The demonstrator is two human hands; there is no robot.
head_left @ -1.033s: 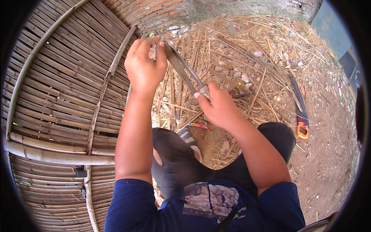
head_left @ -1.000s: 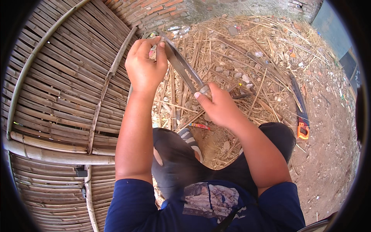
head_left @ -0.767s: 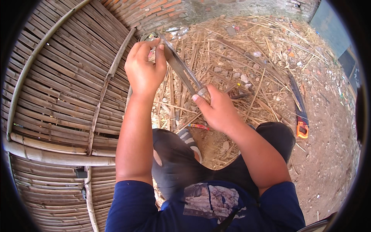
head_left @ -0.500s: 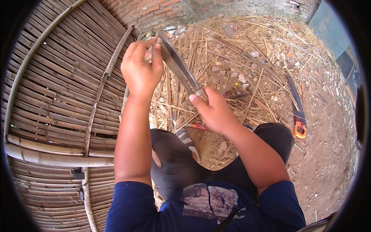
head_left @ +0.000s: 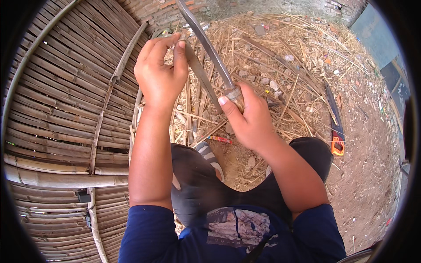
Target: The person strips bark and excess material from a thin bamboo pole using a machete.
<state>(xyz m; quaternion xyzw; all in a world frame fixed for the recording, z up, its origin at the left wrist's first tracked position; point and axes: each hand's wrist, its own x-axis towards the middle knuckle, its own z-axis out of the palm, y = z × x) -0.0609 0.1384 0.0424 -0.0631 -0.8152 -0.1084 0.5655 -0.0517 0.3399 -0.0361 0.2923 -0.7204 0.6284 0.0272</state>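
Note:
My left hand (head_left: 158, 72) pinches the upper end of a flat brownish strip (head_left: 201, 77), which looks like split bamboo or wood. From there the strip slants down to the right, its lower end close to my right thumb. In my right hand (head_left: 252, 118), the fingers wrap round the handle of a machete (head_left: 209, 47). Its long dark blade points up and away to the left, and the tip runs to the top edge of the view. A gap shows between blade and strip along most of their length.
Bamboo slat panels (head_left: 66, 87) stand along my left. A handsaw (head_left: 337, 127) with an orange handle lies on the dirt to the right. Straw, sticks and stones (head_left: 272, 83) litter the ground ahead, before a brick wall (head_left: 210, 9). My knees flank the near ground.
The machete has moved up and away, its blade now separated from the strip and reaching farther out. My left hand still pinches the strip in nearly the same place.

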